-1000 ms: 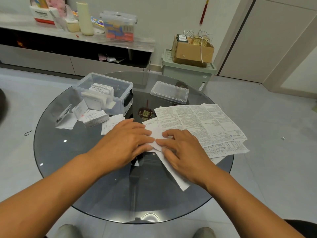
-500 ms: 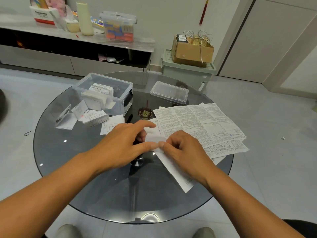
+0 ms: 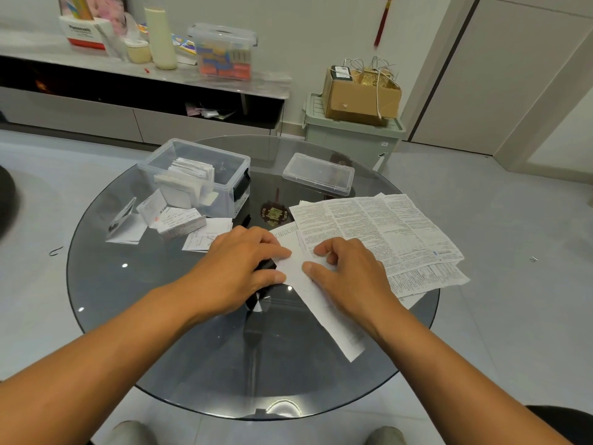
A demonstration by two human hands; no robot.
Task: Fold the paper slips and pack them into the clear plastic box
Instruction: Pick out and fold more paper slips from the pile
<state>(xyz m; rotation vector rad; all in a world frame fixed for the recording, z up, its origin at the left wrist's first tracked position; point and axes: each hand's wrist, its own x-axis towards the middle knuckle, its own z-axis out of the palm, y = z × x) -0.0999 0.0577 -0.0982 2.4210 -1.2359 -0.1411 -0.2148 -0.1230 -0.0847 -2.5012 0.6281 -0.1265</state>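
A: Where is the paper slip found?

B: It is laid on the round glass desk, near the front middle, running slantwise toward the near right edge. Its upper part is covered by both hands; its lower end lies bare on the glass.

A: How is the left hand placed?

B: It is pressed palm-down on the slip's left edge, the fingers stretched out flat. Nothing is clasped by that grip; it is released and merely bearing down.

A: And the right hand?

B: It is set on the slip from the right, fingers bent, with thumb and forefinger touching the paper. Whether the paper is pinched or only pressed cannot be told.

A: Where is the clear plastic box seen?

B: It is stood open at the far left of the desk, well apart from the hands. Folded slips are packed upright in its left part. Its lid is laid separately, to the right of it.

A: What else is carried by the desk?

B: A stack of unfolded printed sheets is spread at the right, just beside the right hand. Several folded pieces are scattered in front of the box.
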